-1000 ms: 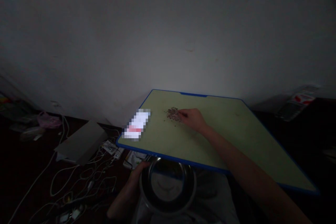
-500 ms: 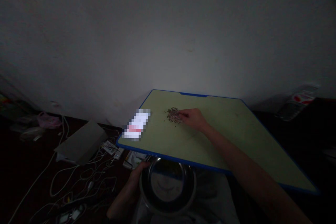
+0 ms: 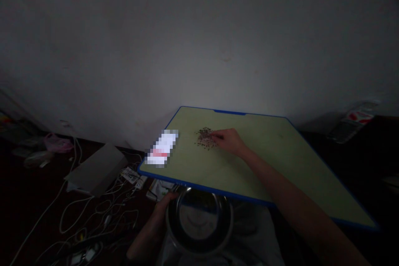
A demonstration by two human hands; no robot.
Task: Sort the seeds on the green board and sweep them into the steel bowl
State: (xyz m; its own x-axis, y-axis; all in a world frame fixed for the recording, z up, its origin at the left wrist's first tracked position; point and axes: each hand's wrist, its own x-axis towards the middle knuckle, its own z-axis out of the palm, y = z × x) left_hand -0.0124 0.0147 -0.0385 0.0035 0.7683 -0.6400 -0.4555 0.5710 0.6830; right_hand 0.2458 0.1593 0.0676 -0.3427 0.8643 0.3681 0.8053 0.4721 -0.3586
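A loose pile of small dark bits, perhaps seeds or beans [image 3: 205, 136], lies on the pale green board [image 3: 268, 158] with a blue rim. My right hand [image 3: 229, 139] reaches over the board, its fingertips pinched together at the pile's right edge; whatever they hold is too small to make out. Below the board's near edge, my left hand [image 3: 163, 205] grips a shiny metal bowl [image 3: 199, 220] by its left side. The bowl's far rim is partly hidden under the board. Left of the pile lies a lit, blurred-out phone [image 3: 162, 149].
A plain wall [image 3: 199, 50] stands behind the board. On the floor at left are a grey box [image 3: 96, 168], tangled white cables [image 3: 106, 212] and a pink bag [image 3: 57, 143]. A clear package with red print [image 3: 358, 116] sits at far right.
My right fingertips have shifted very slightly at the pile, and a few bits along its near edge lie differently. The left hand and bowl stay in place.
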